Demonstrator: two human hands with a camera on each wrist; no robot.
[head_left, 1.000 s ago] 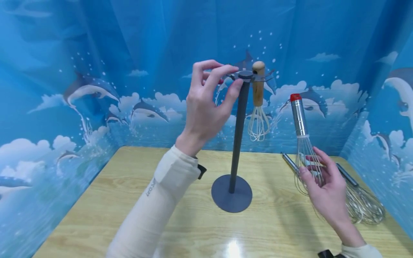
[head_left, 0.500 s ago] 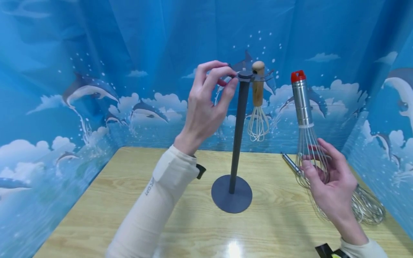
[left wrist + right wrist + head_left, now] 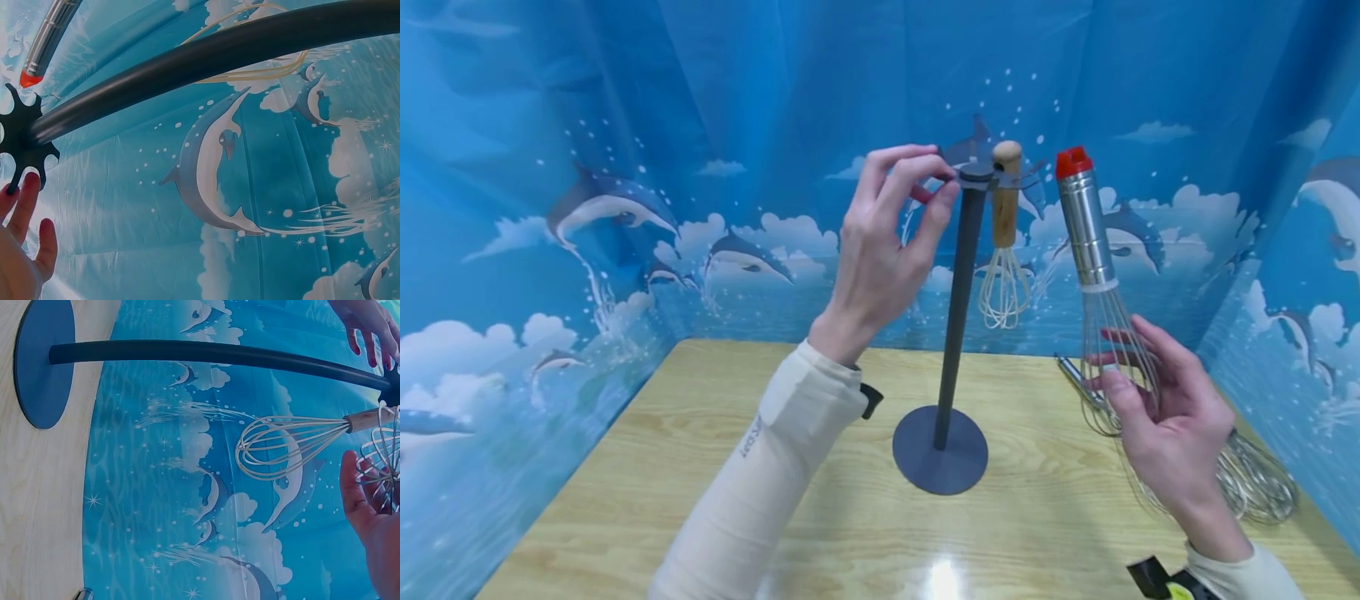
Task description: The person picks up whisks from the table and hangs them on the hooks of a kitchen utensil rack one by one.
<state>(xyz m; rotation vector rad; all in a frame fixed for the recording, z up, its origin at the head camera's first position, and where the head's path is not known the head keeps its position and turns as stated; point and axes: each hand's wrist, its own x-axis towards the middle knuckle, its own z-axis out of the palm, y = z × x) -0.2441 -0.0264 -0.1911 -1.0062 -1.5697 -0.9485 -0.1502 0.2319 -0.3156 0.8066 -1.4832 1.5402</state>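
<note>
A dark stand point(image 3: 958, 317) with a round base and a hooked top ring rises from the table. My left hand point(image 3: 880, 233) pinches a hook at the top ring point(image 3: 22, 140), its fingertips on the left side. From a hook on the right hangs a whisk with a wooden handle point(image 3: 1004, 218) and pale wires point(image 3: 281, 447). My right hand point(image 3: 1180, 433) grips a steel whisk point(image 3: 1088, 229) by its wire loops, thumb in front. That whisk stands nearly upright, its red-capped end up and leaning left, apart from the stand.
More steel whisks point(image 3: 1258, 483) lie on the table's right side, partly behind my right hand. One slim handle point(image 3: 1075, 379) points away to the back. A blue dolphin-print curtain point(image 3: 760, 100) encloses the wooden table point(image 3: 700, 417) at the back and sides.
My right hand has raised the red-capped whisk, then brought it slightly left toward the stand. The left hand keeps to the ring, its fingertips shifted slightly onto a left-hand hook.
</note>
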